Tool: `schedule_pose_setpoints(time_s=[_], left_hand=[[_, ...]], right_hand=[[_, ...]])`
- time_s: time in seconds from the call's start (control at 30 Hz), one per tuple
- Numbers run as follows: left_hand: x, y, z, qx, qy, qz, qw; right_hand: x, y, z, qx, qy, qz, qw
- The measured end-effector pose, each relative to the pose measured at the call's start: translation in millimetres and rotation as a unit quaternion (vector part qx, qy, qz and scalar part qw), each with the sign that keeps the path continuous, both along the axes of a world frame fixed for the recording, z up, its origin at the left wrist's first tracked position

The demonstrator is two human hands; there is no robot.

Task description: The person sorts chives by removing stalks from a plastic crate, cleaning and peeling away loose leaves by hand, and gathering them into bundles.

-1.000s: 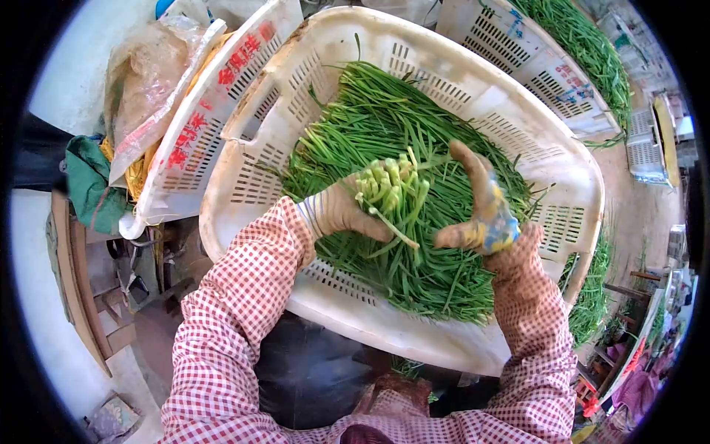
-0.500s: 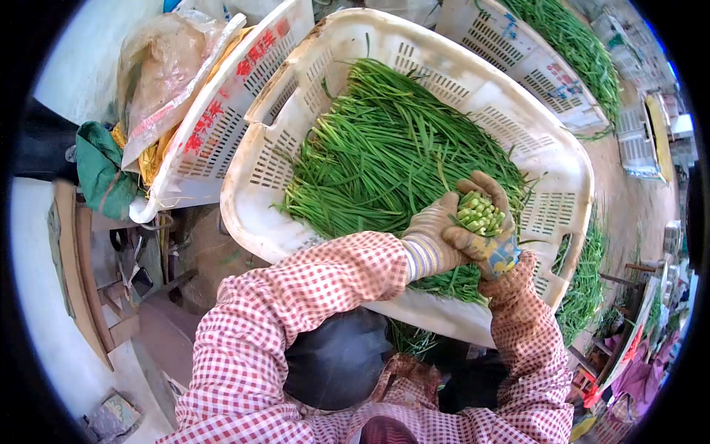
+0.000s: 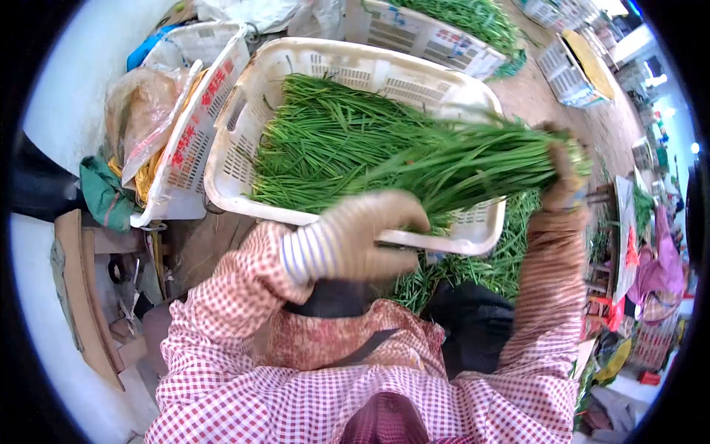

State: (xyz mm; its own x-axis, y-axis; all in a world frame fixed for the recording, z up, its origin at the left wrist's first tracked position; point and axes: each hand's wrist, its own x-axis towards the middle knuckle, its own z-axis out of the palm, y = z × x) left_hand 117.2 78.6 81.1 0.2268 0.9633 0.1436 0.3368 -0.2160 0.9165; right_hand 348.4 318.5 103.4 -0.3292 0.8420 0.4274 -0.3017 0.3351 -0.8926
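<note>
My right hand (image 3: 566,172), in a worn work glove, is closed around the stem end of a bunch of green chives (image 3: 481,159). The bunch stretches sideways over the right part of a white plastic basket (image 3: 251,198), its leaf tips hanging left. More chives (image 3: 333,140) lie in a thick layer inside that basket. At the basket's front edge, my left hand (image 3: 362,233) is blurred, holding nothing, with its gloved fingers apart below the bunch's leaves.
To the left stands another white crate (image 3: 214,89) with red lettering, beside a clear plastic bag (image 3: 151,103). A crate of greens (image 3: 466,18) stands behind. Loose chives (image 3: 495,244) lie on the floor at front right. Farther right is a purple garment (image 3: 662,259).
Both hands were together around the bunch's cut ends over the basket. My right hand has carried the bunch out to the right, now lying sideways; my left hand has let go and moved left.
</note>
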Motion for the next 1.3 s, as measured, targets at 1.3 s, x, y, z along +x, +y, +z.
schedule_pose_setpoints(time_s=[1.3], left_hand=[[190.6,10.9,0.3,-0.366,-0.646,-0.297,0.601]], right_hand=[[152.9,-279.4,123.7,0.172,-0.465,-0.094,0.864]])
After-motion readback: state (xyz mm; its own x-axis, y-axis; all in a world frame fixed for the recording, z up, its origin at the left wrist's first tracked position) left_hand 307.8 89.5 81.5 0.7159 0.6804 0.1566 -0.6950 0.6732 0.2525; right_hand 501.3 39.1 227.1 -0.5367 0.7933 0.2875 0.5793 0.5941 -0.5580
